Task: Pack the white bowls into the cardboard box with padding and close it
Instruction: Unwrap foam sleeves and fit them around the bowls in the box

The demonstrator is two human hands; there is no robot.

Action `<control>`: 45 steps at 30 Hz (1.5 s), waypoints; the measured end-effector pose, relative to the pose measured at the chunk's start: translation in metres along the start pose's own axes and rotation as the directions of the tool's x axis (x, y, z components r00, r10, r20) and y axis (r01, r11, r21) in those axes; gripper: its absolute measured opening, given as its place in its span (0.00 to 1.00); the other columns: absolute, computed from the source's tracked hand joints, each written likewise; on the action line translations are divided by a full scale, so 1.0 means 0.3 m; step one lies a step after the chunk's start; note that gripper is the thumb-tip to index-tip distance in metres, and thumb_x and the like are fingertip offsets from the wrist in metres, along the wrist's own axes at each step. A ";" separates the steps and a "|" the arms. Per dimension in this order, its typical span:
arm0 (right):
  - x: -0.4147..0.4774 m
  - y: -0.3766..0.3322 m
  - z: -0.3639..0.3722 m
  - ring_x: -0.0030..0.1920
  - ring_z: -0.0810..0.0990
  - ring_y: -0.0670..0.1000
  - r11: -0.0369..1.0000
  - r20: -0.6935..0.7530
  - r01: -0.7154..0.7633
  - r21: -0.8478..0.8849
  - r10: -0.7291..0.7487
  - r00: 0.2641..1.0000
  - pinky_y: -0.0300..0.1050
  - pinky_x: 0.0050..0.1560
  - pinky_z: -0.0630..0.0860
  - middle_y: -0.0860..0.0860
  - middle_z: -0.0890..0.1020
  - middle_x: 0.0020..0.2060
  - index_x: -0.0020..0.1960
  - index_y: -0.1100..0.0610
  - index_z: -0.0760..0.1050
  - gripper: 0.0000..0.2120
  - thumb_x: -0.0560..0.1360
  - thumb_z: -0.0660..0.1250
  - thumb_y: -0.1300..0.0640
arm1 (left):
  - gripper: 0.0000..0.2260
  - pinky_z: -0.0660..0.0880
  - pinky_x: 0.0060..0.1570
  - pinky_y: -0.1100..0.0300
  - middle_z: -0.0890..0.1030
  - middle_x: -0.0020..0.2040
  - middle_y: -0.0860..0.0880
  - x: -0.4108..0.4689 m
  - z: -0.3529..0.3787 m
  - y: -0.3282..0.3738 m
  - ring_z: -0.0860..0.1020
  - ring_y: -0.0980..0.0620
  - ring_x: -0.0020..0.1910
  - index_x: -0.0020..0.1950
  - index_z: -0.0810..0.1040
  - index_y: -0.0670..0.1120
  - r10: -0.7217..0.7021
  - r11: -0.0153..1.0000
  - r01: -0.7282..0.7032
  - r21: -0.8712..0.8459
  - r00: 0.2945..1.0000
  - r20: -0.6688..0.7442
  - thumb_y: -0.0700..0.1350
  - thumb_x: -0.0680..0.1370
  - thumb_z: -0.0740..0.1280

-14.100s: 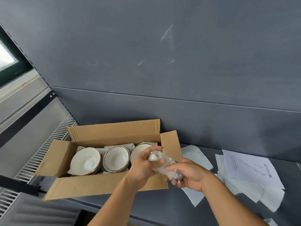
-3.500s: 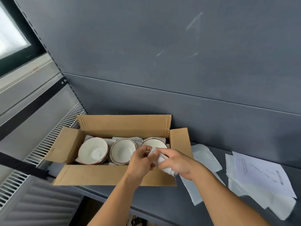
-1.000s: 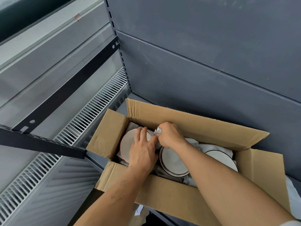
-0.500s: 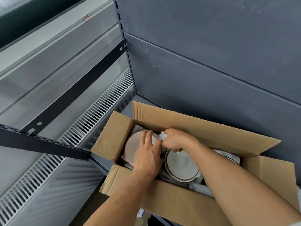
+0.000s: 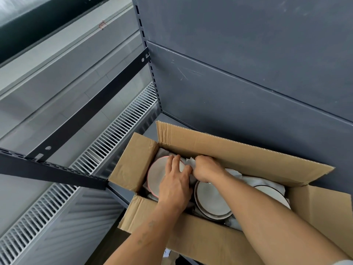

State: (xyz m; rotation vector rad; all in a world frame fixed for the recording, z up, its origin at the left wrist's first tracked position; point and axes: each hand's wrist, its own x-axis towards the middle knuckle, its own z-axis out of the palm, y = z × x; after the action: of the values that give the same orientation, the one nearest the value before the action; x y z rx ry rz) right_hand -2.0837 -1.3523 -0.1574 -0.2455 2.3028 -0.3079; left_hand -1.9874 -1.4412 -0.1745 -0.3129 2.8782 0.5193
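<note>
An open cardboard box (image 5: 200, 241) is being viewed from above on a grey shelf (image 5: 151, 131), its long axis running left to right. Two bare forearms are being reached over its near wall. Three white bowls are being held inside in a row: a pink-rimmed bowl (image 5: 156, 175) at left, a dark-rimmed bowl (image 5: 210, 201) in the middle, and a third bowl (image 5: 275, 194) at right. The left hand (image 5: 175, 186) is being rested flat, fingers straight, on the pink-rimmed bowl. Just beyond, a wad of white padding (image 5: 190, 162) is being gripped in the curled right hand (image 5: 205, 168). The gap between the two leftmost bowls is lying directly beneath it. All flaps are standing open.
</note>
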 end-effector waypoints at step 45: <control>-0.033 0.102 0.077 0.60 0.78 0.61 0.976 -0.237 0.217 -0.022 -0.216 0.947 0.53 0.53 0.77 0.55 0.80 0.61 0.68 0.45 0.71 0.18 0.80 0.58 0.54 | 0.34 0.63 0.72 0.50 0.48 0.80 0.47 -0.009 -0.009 -0.032 0.42 0.48 0.79 0.76 0.63 0.57 0.044 0.987 -0.036 -0.155 0.998 0.048 0.48 0.73 0.72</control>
State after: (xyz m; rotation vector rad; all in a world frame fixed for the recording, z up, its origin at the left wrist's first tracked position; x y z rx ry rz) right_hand -2.0626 -1.3238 -0.1749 -0.4844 2.5153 -0.4763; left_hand -1.9831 -1.4504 -0.1745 -0.2617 2.8055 0.7477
